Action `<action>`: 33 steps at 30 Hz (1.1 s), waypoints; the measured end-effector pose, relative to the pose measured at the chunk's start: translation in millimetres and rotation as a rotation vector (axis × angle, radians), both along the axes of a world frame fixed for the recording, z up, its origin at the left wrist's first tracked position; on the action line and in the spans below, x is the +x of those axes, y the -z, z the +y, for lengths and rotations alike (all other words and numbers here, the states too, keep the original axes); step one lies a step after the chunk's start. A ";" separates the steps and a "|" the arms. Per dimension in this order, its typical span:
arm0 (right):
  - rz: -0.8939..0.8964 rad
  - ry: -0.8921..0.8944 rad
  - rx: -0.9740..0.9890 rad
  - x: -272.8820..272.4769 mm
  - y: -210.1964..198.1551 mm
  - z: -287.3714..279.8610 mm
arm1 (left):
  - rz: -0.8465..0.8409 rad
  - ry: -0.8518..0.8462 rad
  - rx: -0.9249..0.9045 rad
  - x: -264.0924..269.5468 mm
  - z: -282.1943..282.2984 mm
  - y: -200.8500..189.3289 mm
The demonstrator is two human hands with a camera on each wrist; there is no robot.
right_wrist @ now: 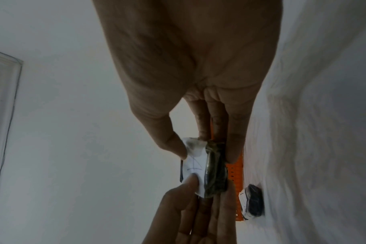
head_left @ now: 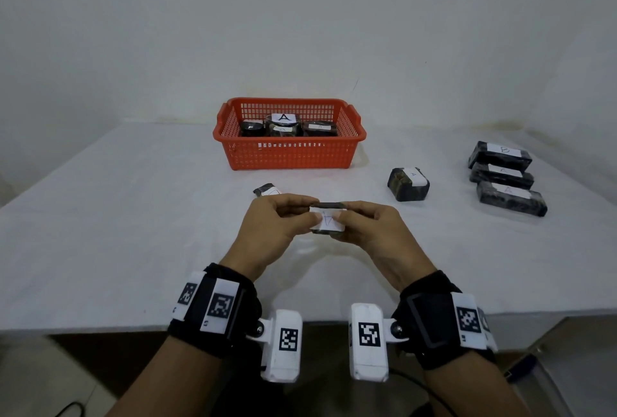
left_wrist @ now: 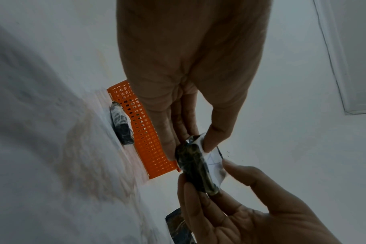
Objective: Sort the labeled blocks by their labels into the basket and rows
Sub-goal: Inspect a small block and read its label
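Observation:
Both hands hold one small dark wrapped block [head_left: 328, 220] above the table's front middle, its white paper label marked A facing me. My left hand [head_left: 312, 209] pinches its left end and my right hand [head_left: 340, 213] pinches its right end, thumbs on the label. The left wrist view shows the same block [left_wrist: 195, 168] edge-on, as does the right wrist view [right_wrist: 216, 171]. The orange basket [head_left: 290, 153] stands behind, holding several dark blocks, one labelled A on top [head_left: 283, 118].
A small labelled block [head_left: 265, 190] lies just beyond my left hand. A chunky block [head_left: 408, 184] marked A sits to the right. At the far right three long blocks form a row, the rearmost [head_left: 499, 154] marked B. The white table [head_left: 117, 216] has its edge near my wrists.

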State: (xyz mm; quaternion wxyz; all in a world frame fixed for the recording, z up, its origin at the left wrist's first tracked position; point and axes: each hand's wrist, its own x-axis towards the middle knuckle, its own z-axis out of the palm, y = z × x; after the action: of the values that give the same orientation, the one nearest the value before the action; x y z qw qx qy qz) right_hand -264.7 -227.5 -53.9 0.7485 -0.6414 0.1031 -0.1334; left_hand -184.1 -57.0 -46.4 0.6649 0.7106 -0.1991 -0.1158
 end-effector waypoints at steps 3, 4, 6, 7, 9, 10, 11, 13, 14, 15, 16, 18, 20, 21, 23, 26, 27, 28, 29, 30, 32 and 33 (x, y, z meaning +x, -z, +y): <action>0.000 0.040 -0.027 -0.2 -0.7 -1.0 | 0.001 0.015 -0.003 -0.4 0.6 -0.1; -0.001 0.050 -0.048 0.4 -0.4 -1.7 | 0.002 0.025 -0.005 -0.8 0.4 -0.2; -0.005 0.047 -0.075 0.6 -0.6 -2.4 | -0.018 0.027 0.005 -0.7 -0.3 -0.5; -0.006 0.036 -0.080 0.3 -0.8 -2.3 | -0.035 0.017 0.010 -0.5 -0.7 -0.6; 0.001 0.009 -0.068 -0.1 -2.1 -1.8 | -0.064 0.001 0.009 -0.3 -1.2 -1.2; 0.010 -0.004 -0.047 -0.5 -3.1 -1.4 | -0.076 0.001 0.007 -0.1 -1.3 -1.2; 0.022 -0.015 -0.021 -1.0 -4.4 -1.0 | -0.087 0.006 0.008 -0.1 -1.3 -1.2; 0.053 -0.027 0.021 -1.5 -6.0 -0.6 | -0.112 0.022 0.012 -0.6 -0.8 -0.7; 0.066 -0.026 0.026 -1.5 -5.6 -0.8 | -0.123 0.033 0.010 -1.0 -0.8 -0.5; 0.071 -0.024 0.025 -1.5 -5.1 -0.7 | -0.130 0.045 0.005 -1.8 -0.6 -0.5; 0.067 -0.021 0.025 -1.4 -4.3 -0.5 | -0.135 0.056 -0.002 -2.5 -0.5 -0.3; 0.035 -0.007 0.029 -0.9 -2.4 -0.5 | -0.135 0.080 0.002 -3.6 0.1 -0.5; 0.001 0.012 0.014 -0.8 -2.2 -1.8 | -0.109 0.111 0.018 -4.8 0.3 -0.7; -0.012 0.022 0.001 -0.9 -2.4 -2.5 | -0.079 0.127 0.010 -5.5 0.1 -0.7; -0.027 0.037 -0.030 -1.0 -2.6 -3.5 | 0.003 0.137 -0.038 -7.2 -0.9 -0.9; -0.031 0.035 -0.039 -1.8 -2.0 -2.4 | 0.050 0.078 -0.064 -6.9 -3.4 -0.2; -0.029 0.032 -0.033 -1.9 -1.5 -1.5 | 0.042 0.055 -0.054 -6.3 -3.8 0.2; -0.028 0.031 -0.026 -1.9 -1.1 -0.5 | 0.036 0.038 -0.048 -5.8 -3.9 0.6; -0.029 0.031 -0.022 -2.1 -1.0 0.4 | 0.036 0.028 -0.046 -5.6 -4.0 0.8; -0.030 0.033 -0.024 -2.2 -0.5 0.9 | 0.036 0.023 -0.044 -5.6 -4.1 0.9; -0.032 0.042 -0.053 -2.3 0.6 1.1 | 0.036 0.026 -0.037 -6.5 -3.5 0.9; -0.033 0.047 -0.066 -2.6 0.9 1.1 | 0.038 0.034 -0.035 -6.9 -3.1 1.2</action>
State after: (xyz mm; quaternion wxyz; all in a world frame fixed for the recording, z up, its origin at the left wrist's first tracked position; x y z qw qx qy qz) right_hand -267.3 -226.4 -54.8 0.7251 -0.6610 0.1013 -0.1646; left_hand -191.0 -60.1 -47.6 0.6789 0.6929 -0.2004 -0.1371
